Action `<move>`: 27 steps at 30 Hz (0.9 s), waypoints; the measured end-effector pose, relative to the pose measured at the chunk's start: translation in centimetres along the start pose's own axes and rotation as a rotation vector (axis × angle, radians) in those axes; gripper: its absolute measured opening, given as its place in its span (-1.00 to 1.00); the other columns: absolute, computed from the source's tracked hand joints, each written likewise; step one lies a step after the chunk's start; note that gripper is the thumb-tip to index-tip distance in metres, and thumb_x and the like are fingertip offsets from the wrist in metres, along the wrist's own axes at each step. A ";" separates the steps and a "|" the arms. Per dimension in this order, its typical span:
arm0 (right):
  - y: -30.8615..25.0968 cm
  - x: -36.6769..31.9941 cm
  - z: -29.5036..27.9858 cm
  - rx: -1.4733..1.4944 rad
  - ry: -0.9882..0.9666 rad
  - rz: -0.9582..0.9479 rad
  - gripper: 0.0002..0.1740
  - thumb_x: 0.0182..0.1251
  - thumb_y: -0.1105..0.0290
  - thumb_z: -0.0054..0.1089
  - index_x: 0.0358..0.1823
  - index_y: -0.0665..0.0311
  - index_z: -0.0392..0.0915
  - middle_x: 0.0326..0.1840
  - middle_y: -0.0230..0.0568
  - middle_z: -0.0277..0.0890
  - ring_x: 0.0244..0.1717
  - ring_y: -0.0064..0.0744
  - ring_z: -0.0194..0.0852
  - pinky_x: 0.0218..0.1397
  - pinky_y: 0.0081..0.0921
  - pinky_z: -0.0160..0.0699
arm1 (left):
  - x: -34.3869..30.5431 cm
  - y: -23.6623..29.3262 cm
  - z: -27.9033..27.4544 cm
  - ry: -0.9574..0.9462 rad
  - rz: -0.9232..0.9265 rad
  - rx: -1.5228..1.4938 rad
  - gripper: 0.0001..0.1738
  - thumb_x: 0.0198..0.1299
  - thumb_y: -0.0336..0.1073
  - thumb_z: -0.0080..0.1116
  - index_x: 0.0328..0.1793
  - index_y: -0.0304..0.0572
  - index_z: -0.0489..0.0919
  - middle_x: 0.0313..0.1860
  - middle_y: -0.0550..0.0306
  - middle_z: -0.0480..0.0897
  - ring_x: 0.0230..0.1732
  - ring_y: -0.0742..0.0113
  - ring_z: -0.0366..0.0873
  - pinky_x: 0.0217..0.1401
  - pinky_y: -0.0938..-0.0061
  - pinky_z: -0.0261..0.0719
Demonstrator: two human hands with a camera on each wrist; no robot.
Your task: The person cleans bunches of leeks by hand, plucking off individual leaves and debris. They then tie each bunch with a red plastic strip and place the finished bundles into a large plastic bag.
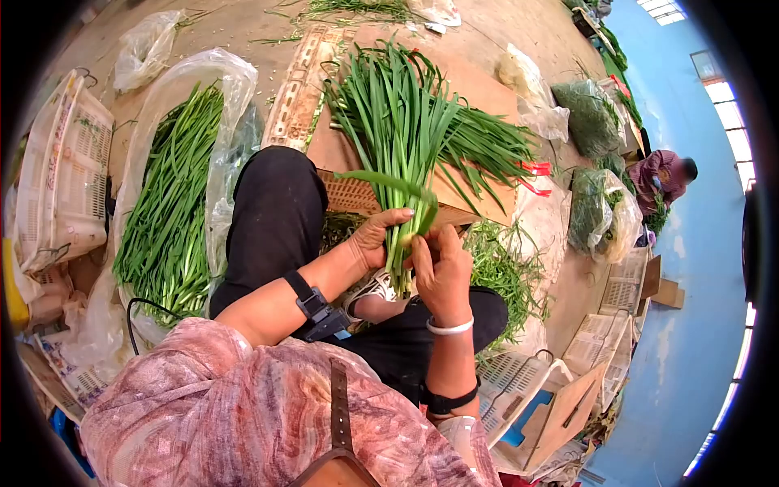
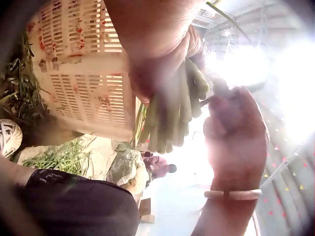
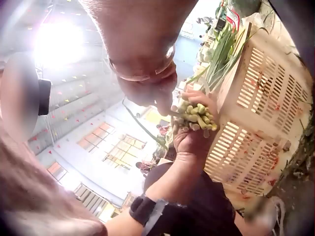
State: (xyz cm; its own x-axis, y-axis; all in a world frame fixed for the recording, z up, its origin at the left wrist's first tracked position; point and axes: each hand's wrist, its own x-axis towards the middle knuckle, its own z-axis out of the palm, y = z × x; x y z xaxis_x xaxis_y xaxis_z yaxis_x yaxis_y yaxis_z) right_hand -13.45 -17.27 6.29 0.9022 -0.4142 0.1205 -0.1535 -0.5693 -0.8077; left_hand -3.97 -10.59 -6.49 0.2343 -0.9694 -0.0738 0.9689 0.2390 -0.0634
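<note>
A bunch of garlic greens (image 1: pixel 403 174), long flat leaves on pale stalks, lies with its leaf end on a board and its stalk ends toward the body. My left hand (image 1: pixel 373 237) grips the bunch around its stalks. The cut stalk ends (image 3: pixel 199 119) poke out below that grip in the right wrist view. One broad leaf (image 1: pixel 389 183) crosses the front of the bunch and bends down on the right side. My right hand (image 1: pixel 445 272), with a white bracelet, pinches that leaf beside the stalks. More garlic greens (image 1: pixel 491 144) lie to the right on the board.
The board (image 1: pixel 479 89) rests on a slatted plastic crate (image 2: pixel 93 93). On the left, a clear plastic bag (image 1: pixel 235 69) holds loose greens (image 1: pixel 174 211). Red ties (image 1: pixel 535 169) lie at the board's right edge. Another person (image 1: pixel 659 174) sits farther right, near filled bags (image 1: pixel 592 207).
</note>
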 end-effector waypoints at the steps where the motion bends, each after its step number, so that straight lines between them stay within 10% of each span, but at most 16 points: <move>1: -0.3 -0.6 -0.3 0.004 -0.002 0.002 -0.94 0.28 0.56 0.07 -0.29 0.41 0.39 -0.51 -0.23 0.56 -0.59 -0.57 0.51 -0.53 -0.64 0.47 | 0.0 0.2 -0.4 0.005 0.001 0.000 -0.48 0.12 -0.29 0.17 0.18 -0.39 0.39 -0.09 -0.07 0.60 -0.06 0.10 0.58 0.08 0.23 0.57; 10: 5.9 -5.2 -13.3 1.394 0.683 0.034 -0.72 0.33 0.31 0.09 -0.10 0.40 0.45 -0.26 -0.02 0.52 -0.37 -0.35 0.61 -0.58 -0.68 0.53 | -0.7 1.2 2.4 0.152 0.022 0.169 -0.59 0.09 -0.32 0.20 0.03 -0.37 0.45 -0.28 0.06 0.62 -0.32 0.29 0.63 -0.32 0.37 0.68; 14: 9.0 -4.5 -11.1 0.461 0.587 0.616 -0.46 0.35 0.40 0.05 0.25 0.58 0.18 0.00 0.11 0.42 -0.19 -0.24 0.63 -0.47 -0.67 0.58 | -1.1 0.8 5.4 0.400 0.102 0.564 -0.79 0.03 -0.39 0.27 -0.22 -0.33 0.55 -0.38 0.04 0.64 -0.46 0.30 0.63 -0.38 0.46 0.65; 18: 5.0 -0.8 -4.1 0.949 0.000 0.502 -0.33 0.41 0.31 -0.03 0.36 0.57 -0.06 0.20 0.20 0.31 0.06 -0.05 0.51 -0.01 -0.41 0.61 | -0.9 -0.2 9.6 0.357 0.241 0.813 -0.78 0.02 -0.44 0.27 -0.20 -0.33 0.52 -0.41 0.04 0.61 -0.48 0.30 0.62 -0.43 0.51 0.63; 21: 3.9 2.5 -2.3 1.021 -0.090 0.324 -0.63 0.41 0.09 -0.04 -0.05 0.28 0.42 -0.39 -0.37 0.36 -0.50 -0.67 0.26 -0.45 -0.70 0.37 | 0.8 1.0 10.4 0.291 0.212 1.004 -0.81 0.04 -0.48 0.22 -0.20 -0.33 0.52 -0.43 0.01 0.60 -0.49 0.25 0.61 -0.48 0.44 0.64; 27: 7.7 2.4 1.4 0.835 -0.066 0.672 -0.42 0.32 0.01 0.05 0.09 0.42 0.38 -0.20 -0.12 0.52 -0.37 -0.42 0.52 -0.33 -0.51 0.56 | 0.3 2.0 8.2 0.663 -0.002 0.891 -0.81 -0.07 -0.54 0.28 -0.26 -0.38 0.58 -0.48 0.03 0.61 -0.54 0.25 0.58 -0.61 0.42 0.55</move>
State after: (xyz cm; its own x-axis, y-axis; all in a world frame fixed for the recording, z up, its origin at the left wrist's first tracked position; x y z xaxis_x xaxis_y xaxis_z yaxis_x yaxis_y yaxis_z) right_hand -11.87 -21.66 -0.46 0.7592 -0.4084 -0.5068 -0.3250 0.4367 -0.8388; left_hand -1.31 -10.83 1.53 0.4020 -0.6838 -0.6089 0.7419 -0.1465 0.6543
